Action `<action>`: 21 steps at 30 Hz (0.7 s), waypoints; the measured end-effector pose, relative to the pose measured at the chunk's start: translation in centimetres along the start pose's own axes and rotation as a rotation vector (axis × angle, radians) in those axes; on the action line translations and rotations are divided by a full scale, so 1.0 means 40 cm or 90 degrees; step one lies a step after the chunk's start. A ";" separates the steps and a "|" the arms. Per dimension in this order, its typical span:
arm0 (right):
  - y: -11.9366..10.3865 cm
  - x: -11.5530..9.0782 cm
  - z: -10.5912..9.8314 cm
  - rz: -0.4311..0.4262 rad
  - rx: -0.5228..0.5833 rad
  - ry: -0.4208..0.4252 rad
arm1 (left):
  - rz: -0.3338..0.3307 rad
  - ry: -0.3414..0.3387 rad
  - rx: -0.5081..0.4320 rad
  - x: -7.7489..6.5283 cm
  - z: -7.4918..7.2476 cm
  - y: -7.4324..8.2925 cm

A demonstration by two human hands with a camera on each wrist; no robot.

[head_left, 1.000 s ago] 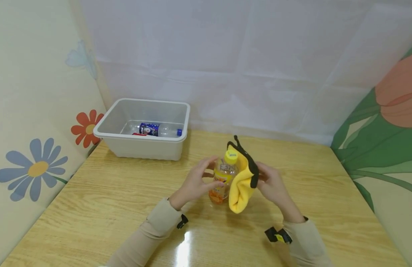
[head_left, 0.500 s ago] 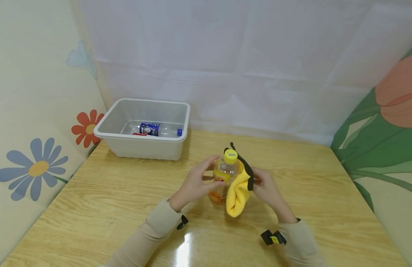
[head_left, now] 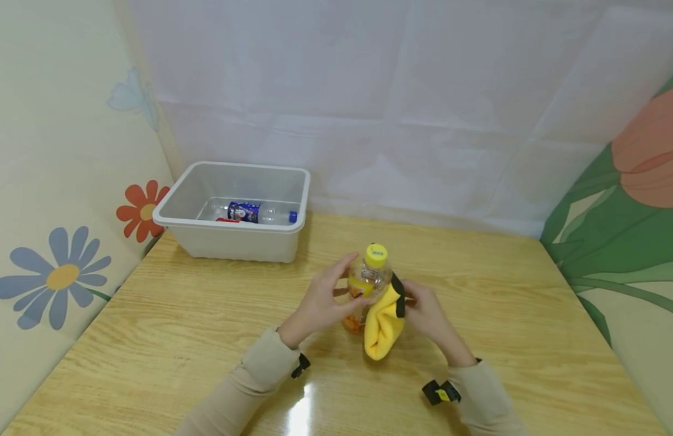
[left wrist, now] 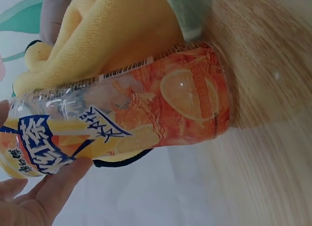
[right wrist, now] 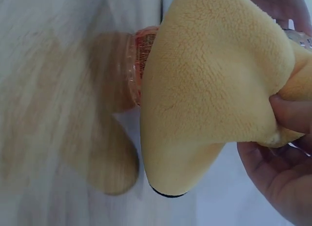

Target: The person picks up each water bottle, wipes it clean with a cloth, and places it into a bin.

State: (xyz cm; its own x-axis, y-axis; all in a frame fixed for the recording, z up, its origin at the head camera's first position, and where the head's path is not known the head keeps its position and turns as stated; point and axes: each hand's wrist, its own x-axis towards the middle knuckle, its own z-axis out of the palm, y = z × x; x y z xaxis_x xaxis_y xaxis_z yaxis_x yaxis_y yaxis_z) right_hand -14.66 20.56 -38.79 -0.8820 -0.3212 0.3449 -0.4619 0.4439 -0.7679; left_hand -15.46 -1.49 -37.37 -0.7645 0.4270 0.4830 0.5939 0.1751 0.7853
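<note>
A clear drink bottle (head_left: 363, 284) with a yellow cap and an orange-slice label stands upright on the table. My left hand (head_left: 326, 297) grips it around its upper half, thumb in front. Against the bottle's right side lies a folded yellow cloth (head_left: 384, 324) with a black edge. My right hand (head_left: 424, 309) pinches this cloth. In the left wrist view the bottle's label (left wrist: 165, 99) faces the camera, with the cloth (left wrist: 122, 35) behind it. In the right wrist view the fleecy cloth (right wrist: 214, 74) covers most of the bottle, and finger and thumb hold its bunched part.
A pale grey plastic bin (head_left: 232, 239) stands at the back left of the wooden table (head_left: 505, 290). Inside lie a bottle with a blue label (head_left: 243, 211) and a small red item (head_left: 228, 220). A white sheet (head_left: 423, 121) hangs behind the table.
My right hand has moved left and slightly down, bringing the cloth closer around the bottle's front right. The left hand and the bottle have hardly moved.
</note>
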 end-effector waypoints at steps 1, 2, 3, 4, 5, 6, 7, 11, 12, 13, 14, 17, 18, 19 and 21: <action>0.001 -0.001 0.003 0.004 -0.008 0.000 | -0.005 0.003 0.001 0.000 0.002 0.001; 0.000 -0.001 0.006 0.009 -0.013 -0.001 | -0.011 0.006 0.001 0.001 0.004 0.003; 0.002 -0.002 0.009 0.013 -0.020 0.000 | -0.019 0.010 0.001 0.002 0.006 0.004; 0.002 -0.003 0.012 0.016 -0.028 0.000 | -0.028 0.015 0.002 0.003 0.009 0.006; 0.004 -0.004 0.016 0.019 -0.035 0.002 | -0.038 0.019 0.003 0.005 0.011 0.008; 0.005 -0.005 0.020 0.020 -0.042 0.004 | -0.047 0.024 0.003 0.006 0.014 0.010; 0.005 -0.007 0.023 0.019 -0.049 0.006 | -0.055 0.030 0.004 0.008 0.017 0.012; 0.013 -0.011 0.034 0.007 -0.070 0.011 | -0.063 0.056 0.045 0.012 0.025 0.019; 0.015 -0.012 0.036 0.005 -0.070 0.011 | -0.065 0.064 0.053 0.013 0.026 0.019; 0.016 -0.012 0.037 0.002 -0.071 0.011 | -0.073 0.070 0.060 0.014 0.026 0.020; 0.016 -0.012 0.038 0.005 -0.076 0.013 | -0.080 0.074 0.064 0.014 0.027 0.021; 0.008 -0.013 0.035 0.023 -0.075 0.023 | -0.099 0.079 0.051 0.015 0.025 0.016; 0.006 -0.014 0.034 0.030 -0.074 0.027 | -0.105 0.078 0.042 0.015 0.023 0.013; 0.003 -0.015 0.032 0.039 -0.072 0.033 | -0.106 0.075 0.032 0.015 0.021 0.010; 0.000 -0.018 0.026 0.053 -0.061 0.042 | -0.102 0.066 0.010 0.014 0.017 0.003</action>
State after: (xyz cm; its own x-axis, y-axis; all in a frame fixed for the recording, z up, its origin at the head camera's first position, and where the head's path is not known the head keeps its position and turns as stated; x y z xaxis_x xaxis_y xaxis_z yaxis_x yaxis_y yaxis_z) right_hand -13.93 19.92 -39.62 -0.9205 -0.2259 0.3189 -0.3908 0.5450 -0.7418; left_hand -15.65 -0.62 -37.27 -0.8709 0.2990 0.3900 0.4656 0.2482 0.8495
